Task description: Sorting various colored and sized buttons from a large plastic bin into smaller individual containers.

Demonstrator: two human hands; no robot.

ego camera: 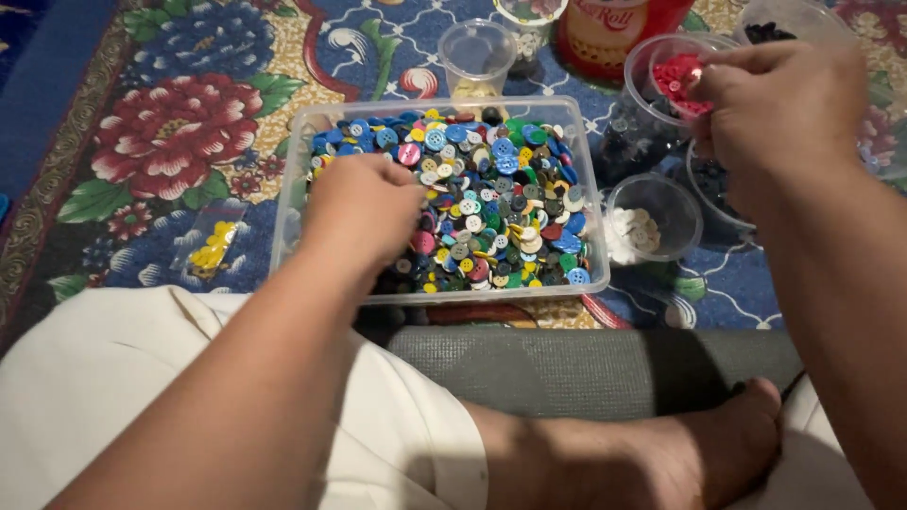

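Note:
A clear plastic tub (597,236) full of mixed coloured buttons (510,203) sits on a flowered rug in front of my crossed legs. My left hand (364,208) rests down in the button pile at the tub's left side, fingers curled among the buttons; what it grips is hidden. My right hand (770,113) hovers at the upper right, fingertips pinched over a clear cup of red buttons (666,71). Whether a button is between those fingers is hidden.
Around the tub stand small clear cups: one with white buttons (652,222), one with pale buttons (477,57), dark ones (709,184) under my right hand. A red-and-white can (605,33) stands behind. A small bag of yellow buttons (210,246) lies left.

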